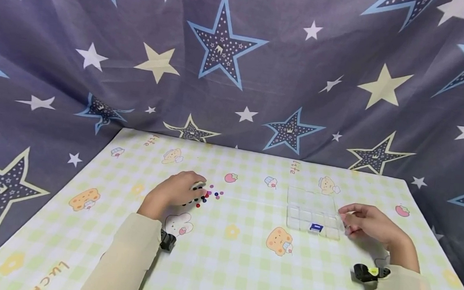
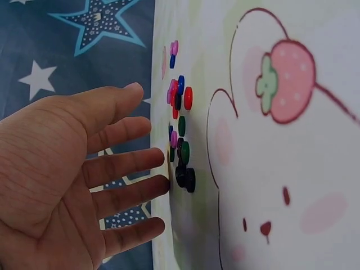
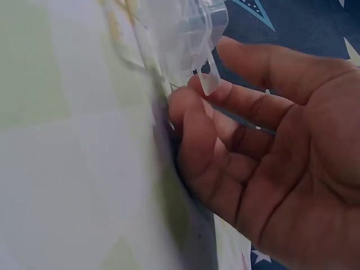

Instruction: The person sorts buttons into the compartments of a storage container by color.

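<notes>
"Head view, widest first: what fills the scene?"

"Stars of blue, white and cream cover a dark curtain (image 1: 270,88), which hangs behind my table (image 1: 221,264), dressed in pale green checks with printed strawberries, cupcakes and cartoon animals."

"And you?"

"My two cream sleeves (image 1: 127,255) reach in from the near edge, a black device (image 1: 167,240) at the left wrist and another (image 1: 370,273) at the right."

"What sits on the table?"

"A clear compartment box (image 1: 312,216), right of centre, its transparent lid (image 1: 310,198) laid back on the far side."

"Who has hold of it?"

"My right hand (image 1: 374,226), at the box's right end, fingers bent, thumb and forefinger on either side of a clear edge. The right wrist view is blurred there, so I call it a pinch with some caution."

"The other hand?"

"My left hand (image 1: 176,190) is relaxed and grasps nothing, fingers apart and palm bare in the left wrist view. It hovers just beside the small pieces; whether a fingertip touches one, I cannot tell."

"Smallest details?"

"A blue label (image 1: 316,227) on the box's near side and, smallest of all, those small round pieces (image 2: 181,126) in red, blue, pink, green and black, loosely clustered on the table, well apart from the box."
</notes>
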Demonstrator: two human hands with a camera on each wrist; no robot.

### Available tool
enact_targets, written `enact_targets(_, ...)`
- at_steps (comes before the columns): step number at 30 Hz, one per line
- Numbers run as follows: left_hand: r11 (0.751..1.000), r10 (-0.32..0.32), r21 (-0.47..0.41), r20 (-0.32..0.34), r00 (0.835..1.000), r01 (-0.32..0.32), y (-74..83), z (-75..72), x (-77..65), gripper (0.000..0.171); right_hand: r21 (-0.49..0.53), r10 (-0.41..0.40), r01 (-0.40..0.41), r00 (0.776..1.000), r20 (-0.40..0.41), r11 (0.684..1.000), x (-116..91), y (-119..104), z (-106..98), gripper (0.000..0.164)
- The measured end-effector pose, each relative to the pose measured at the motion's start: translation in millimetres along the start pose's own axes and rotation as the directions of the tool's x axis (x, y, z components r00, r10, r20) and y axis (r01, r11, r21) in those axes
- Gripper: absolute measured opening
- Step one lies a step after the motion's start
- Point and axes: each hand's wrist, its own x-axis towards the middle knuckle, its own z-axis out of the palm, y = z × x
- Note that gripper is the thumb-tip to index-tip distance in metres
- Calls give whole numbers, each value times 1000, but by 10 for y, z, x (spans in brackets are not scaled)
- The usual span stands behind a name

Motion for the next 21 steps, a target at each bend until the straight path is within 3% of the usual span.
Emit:
enact_targets(11,1000,5,-15,-4,1000,-5,35,-4,-6,46,38,-37,36,999,8,999,5,46,-3,52)
enact_targets(21,999,14,-35,-10,1000,-14,27,-3,-31,46,98,-11,10,1000,9,995,0,38,25,55)
